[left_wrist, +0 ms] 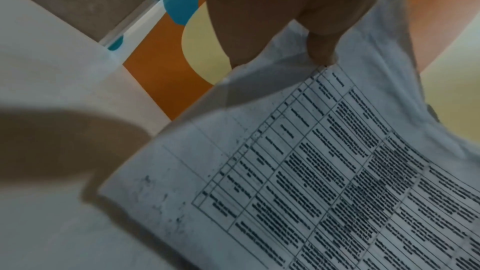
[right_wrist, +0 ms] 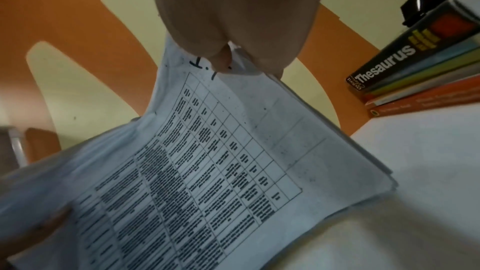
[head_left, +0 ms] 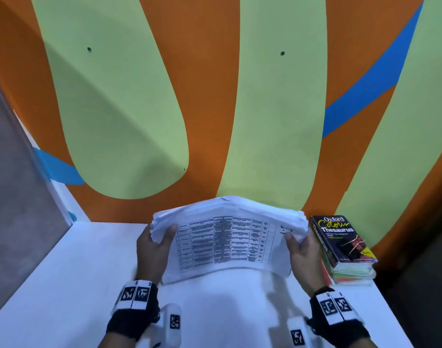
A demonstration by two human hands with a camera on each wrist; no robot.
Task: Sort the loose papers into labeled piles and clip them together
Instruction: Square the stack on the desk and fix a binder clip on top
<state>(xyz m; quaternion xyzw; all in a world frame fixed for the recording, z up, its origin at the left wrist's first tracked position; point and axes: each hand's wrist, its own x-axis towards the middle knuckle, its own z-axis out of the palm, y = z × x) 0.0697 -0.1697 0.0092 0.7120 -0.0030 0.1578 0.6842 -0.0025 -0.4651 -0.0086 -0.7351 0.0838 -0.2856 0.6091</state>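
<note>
A thick stack of white papers (head_left: 227, 237) is held up over the white table, its top sheet printed with a table of text. My left hand (head_left: 154, 244) grips the stack's left edge, thumb on top. My right hand (head_left: 299, 247) grips its right edge the same way. The stack bows upward in the middle and its near edge hangs just above the table. In the left wrist view my thumb (left_wrist: 322, 48) presses the printed sheet (left_wrist: 324, 182). In the right wrist view my thumb (right_wrist: 221, 59) pinches the papers (right_wrist: 207, 171) beside a handwritten mark.
A pile of books (head_left: 345, 249) topped by an Oxford Thesaurus lies at the right by the wall, with a black binder clip (right_wrist: 426, 5) on top. The white table (head_left: 64, 285) meets an orange and green wall (head_left: 215, 96) behind.
</note>
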